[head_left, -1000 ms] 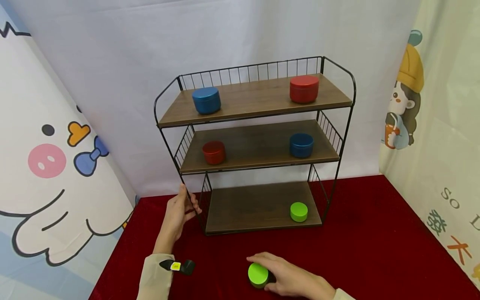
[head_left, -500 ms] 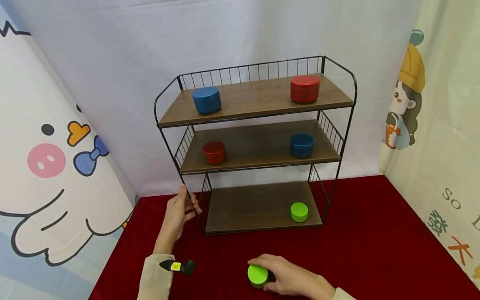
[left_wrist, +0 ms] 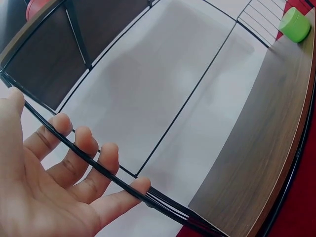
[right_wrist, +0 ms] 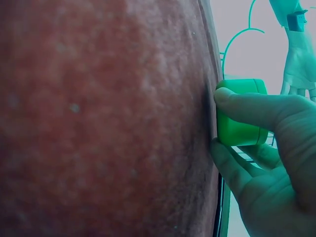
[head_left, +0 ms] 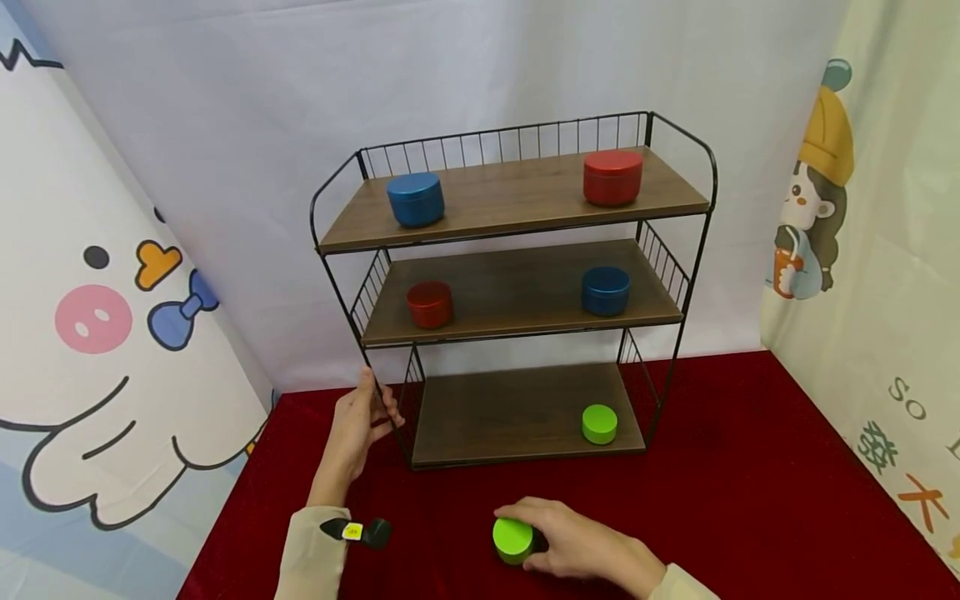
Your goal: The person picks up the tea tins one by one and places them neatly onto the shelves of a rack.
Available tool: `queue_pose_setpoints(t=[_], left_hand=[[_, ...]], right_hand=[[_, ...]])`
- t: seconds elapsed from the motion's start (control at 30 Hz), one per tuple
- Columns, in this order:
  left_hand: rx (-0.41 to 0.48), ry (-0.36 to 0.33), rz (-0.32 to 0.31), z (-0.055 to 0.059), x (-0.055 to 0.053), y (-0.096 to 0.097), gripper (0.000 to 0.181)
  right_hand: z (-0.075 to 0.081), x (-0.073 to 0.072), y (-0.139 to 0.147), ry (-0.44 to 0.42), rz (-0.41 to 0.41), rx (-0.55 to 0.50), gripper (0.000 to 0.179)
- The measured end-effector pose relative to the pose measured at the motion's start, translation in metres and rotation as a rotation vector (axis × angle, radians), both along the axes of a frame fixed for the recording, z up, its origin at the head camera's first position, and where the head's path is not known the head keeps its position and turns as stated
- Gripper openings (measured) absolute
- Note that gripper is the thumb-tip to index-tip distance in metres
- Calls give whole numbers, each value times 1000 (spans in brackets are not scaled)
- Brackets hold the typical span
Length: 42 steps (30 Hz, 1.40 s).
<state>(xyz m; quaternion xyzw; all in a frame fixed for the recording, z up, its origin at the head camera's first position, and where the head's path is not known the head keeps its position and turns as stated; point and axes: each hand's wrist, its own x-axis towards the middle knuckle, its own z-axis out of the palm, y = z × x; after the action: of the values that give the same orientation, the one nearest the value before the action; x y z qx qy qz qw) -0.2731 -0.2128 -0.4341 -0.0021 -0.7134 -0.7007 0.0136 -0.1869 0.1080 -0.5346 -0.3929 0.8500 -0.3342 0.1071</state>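
Note:
A three-tier shelf rack (head_left: 525,417) with wooden boards and a black wire frame stands on the table. My left hand (head_left: 358,421) holds its left front post near the lowest tier; in the left wrist view the fingers (left_wrist: 101,170) lie behind the post and the thumb in front. Near the front of the table, my right hand (head_left: 573,537) grips a small round green tin (head_left: 513,540) between thumb and fingers. The right wrist view shows that tin (right_wrist: 242,112) close to the cloth; whether it touches is unclear. A second green tin (head_left: 599,424) sits on the bottom board's right side.
The top board carries a blue tin (head_left: 416,200) at left and a red tin (head_left: 612,177) at right. On the middle board, a red tin (head_left: 430,304) is left and a blue tin (head_left: 605,291) right. A dark red cloth (head_left: 750,483) covers the table; a white curtain (head_left: 487,58) hangs behind.
My right hand has moved the green tin slightly toward the rack and a little left. The left hand keeps its hold on the post.

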Motion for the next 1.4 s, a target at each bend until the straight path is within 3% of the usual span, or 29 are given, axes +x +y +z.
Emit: queue_pose_setpoints(t=[0.7,1.4], left_hand=[[11,14,18,-2,0,1,65],[1,13,13,-1,1,0,66]], right_hand=[[5,-34,-12,-5,-74,26,65],[10,-68,-41,18,-135,-43,66]])
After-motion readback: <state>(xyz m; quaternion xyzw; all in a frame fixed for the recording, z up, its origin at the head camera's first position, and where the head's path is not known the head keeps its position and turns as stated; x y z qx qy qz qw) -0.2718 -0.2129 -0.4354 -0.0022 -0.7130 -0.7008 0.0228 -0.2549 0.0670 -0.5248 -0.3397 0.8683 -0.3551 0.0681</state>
